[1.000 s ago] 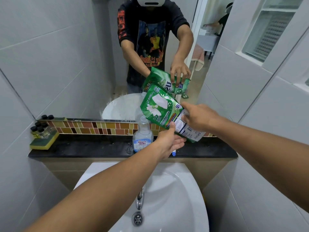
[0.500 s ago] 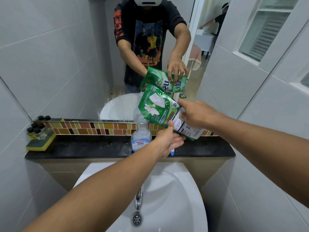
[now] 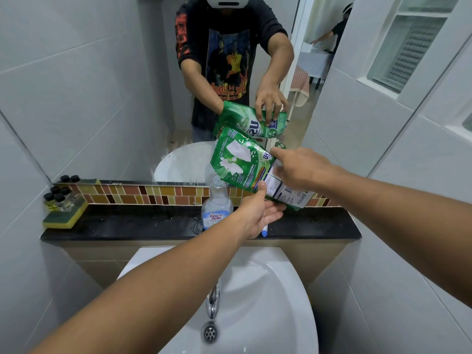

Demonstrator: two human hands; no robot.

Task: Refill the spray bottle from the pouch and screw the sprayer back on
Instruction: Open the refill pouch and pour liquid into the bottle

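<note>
Both arms reach forward over the white sink (image 3: 268,290) toward the black ledge (image 3: 127,223). The left hand (image 3: 258,215) is turned palm up under the lower edge of the green pouch (image 3: 245,164), with its thumb pressed on the front face and the other fingers loosely curled beneath. The right hand (image 3: 301,169) comes from the right side with the wrist bent a little down, and it grips the bottom end of the pouch, thumb on top and fingers closed behind it.

The pouch is tilted, its upper corner low and to the left of the fingers, just above the open neck of the spray bottle (image 3: 217,205). On the pouch I can read only some white letters like "US"; the small print near the right fingers is too small to read. The bottle has the label "King's Stella". It stands upright on the ledge, just left of the left fingers, without its sprayer.

Far left of the fingers, some small bottles with black caps (image 3: 57,196) stand on a yellow-green sponge (image 3: 65,215).
</note>
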